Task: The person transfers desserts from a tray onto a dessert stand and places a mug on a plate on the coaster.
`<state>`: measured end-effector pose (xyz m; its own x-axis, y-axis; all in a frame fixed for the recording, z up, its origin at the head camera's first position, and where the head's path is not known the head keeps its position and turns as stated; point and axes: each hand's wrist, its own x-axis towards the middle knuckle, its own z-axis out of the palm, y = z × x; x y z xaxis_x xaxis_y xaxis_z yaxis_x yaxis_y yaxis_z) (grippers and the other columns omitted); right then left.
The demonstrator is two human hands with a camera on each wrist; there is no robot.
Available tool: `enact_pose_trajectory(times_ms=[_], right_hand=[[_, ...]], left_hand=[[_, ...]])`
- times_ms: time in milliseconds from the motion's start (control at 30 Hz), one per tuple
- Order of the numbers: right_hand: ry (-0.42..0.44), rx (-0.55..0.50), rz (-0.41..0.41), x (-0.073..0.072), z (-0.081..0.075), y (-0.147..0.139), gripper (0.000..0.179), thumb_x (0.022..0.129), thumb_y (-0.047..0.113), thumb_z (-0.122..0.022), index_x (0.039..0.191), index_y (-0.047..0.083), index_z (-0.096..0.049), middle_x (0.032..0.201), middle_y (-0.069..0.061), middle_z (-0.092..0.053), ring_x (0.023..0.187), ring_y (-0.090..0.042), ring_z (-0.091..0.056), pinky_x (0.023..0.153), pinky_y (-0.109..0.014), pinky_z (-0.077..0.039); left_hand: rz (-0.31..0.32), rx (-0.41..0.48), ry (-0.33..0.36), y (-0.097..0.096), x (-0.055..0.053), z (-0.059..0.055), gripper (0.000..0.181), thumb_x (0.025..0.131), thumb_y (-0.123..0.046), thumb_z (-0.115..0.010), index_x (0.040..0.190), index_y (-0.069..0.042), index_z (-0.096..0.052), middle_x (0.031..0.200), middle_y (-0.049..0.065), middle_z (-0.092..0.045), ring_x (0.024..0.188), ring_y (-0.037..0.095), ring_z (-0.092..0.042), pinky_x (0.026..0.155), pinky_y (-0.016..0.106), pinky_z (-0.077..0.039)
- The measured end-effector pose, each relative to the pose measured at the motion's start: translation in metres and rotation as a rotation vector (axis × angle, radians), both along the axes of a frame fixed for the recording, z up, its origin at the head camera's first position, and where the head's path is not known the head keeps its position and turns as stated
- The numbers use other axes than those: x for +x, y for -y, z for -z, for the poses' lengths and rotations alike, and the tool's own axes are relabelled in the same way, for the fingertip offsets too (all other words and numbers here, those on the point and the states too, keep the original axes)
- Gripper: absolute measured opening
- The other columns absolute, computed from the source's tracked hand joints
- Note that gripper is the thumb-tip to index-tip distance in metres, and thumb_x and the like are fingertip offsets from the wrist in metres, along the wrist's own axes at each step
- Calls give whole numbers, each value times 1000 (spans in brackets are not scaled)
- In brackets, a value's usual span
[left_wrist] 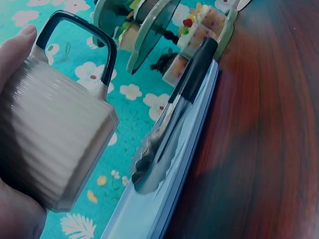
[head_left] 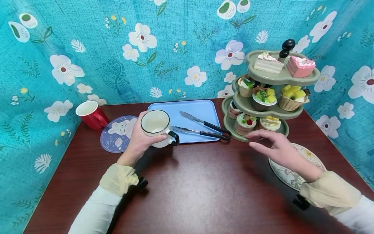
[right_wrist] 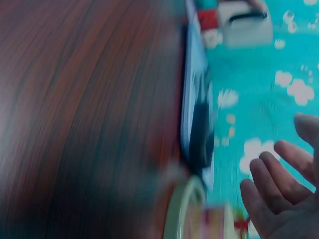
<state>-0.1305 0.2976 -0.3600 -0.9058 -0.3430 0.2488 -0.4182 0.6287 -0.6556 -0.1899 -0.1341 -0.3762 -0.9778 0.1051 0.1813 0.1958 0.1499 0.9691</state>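
My left hand [head_left: 139,136] grips a white mug [head_left: 155,123] with a black rim and black handle, fingers round its far side and thumb across the front. In the left wrist view the ribbed mug [left_wrist: 55,129] is raised, its base above the blue tray [left_wrist: 134,209]. My right hand [head_left: 277,149] hovers with loosely spread fingers and holds nothing. It is in front of the green three-tier stand [head_left: 243,138] and overlaps the patterned plate [head_left: 292,175] in the head view. Metal tongs [head_left: 201,126] with black handles lie on the tray.
At the left, a red mug [head_left: 92,114] stands beside a round purple mat [head_left: 112,141] with a bunny print. Cake slices [head_left: 268,63] sit on the stand's top tier, with cupcakes [head_left: 264,99] and dessert cups [head_left: 245,123] below. A floral curtain [head_left: 175,48] hangs behind the dark wooden table [head_left: 198,188].
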Motion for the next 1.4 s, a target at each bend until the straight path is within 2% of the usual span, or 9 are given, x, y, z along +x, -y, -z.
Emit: enact_pose_trajectory(times_ms=[167, 333, 567, 700, 900, 1100, 1300, 1400], right_hand=[[174, -251, -97, -9, 4, 39, 28, 99, 10, -57, 126, 5, -63, 120, -6, -69, 109, -4, -65, 87, -15, -53], [304, -495, -203, -17, 11, 77, 30, 102, 9, -51, 126, -7, -58, 118, -2, -68, 110, -13, -67, 93, -26, -56], [386, -639, -265, -19, 16, 116, 35, 104, 15, -48, 127, -10, -55, 124, -12, -65, 114, -13, -65, 98, -35, -54], [404, -663, -274, -19, 18, 130, 37, 105, 19, -46, 127, -10, -56, 123, -7, -66, 114, -13, -65, 99, -34, -53], [438, -699, -246, -19, 21, 144, 38, 105, 18, -46, 126, -12, -54, 117, 2, -66, 108, -10, -66, 100, -34, -52], [416, -660, -202, -17, 24, 151, 35, 104, 17, -49, 124, -9, -57, 109, 8, -68, 105, -5, -63, 97, -28, -50], [363, -647, -200, -20, 26, 156, 31, 103, 17, -51, 117, -8, -62, 101, 5, -69, 100, -6, -63, 92, -22, -49], [350, -636, -145, -21, 26, 160, 28, 103, 18, -52, 110, -6, -64, 97, 1, -69, 95, -7, -64, 88, -23, -51]], left_hand=[[21, 5, 16, -13, -1, 2, 90, 66, -4, -88, 141, -15, -39, 134, 8, -52, 119, 22, -50, 90, 27, -51], [51, 26, 5, -23, -2, 7, 90, 64, -2, -88, 140, -14, -41, 132, 8, -54, 117, 21, -52, 90, 29, -51], [88, 21, -22, -35, -3, 10, 90, 63, -5, -90, 139, -15, -42, 131, 9, -55, 117, 22, -53, 90, 31, -52], [94, 3, -34, -41, -4, 11, 91, 62, -7, -92, 138, -15, -42, 130, 9, -56, 117, 22, -53, 90, 31, -52], [122, 42, -47, -49, -4, 13, 90, 62, -2, -90, 138, -14, -43, 129, 9, -57, 115, 22, -54, 91, 33, -52], [164, 58, -50, -55, -4, 13, 89, 64, -4, -90, 138, -15, -42, 132, 7, -55, 118, 21, -53, 92, 34, -52], [157, 67, -53, -60, -5, 15, 91, 62, -4, -92, 137, -16, -43, 131, 6, -56, 118, 21, -53, 93, 34, -51], [140, 51, -52, -64, -6, 17, 92, 61, -6, -93, 138, -16, -43, 130, 6, -56, 117, 21, -53, 94, 36, -51]])
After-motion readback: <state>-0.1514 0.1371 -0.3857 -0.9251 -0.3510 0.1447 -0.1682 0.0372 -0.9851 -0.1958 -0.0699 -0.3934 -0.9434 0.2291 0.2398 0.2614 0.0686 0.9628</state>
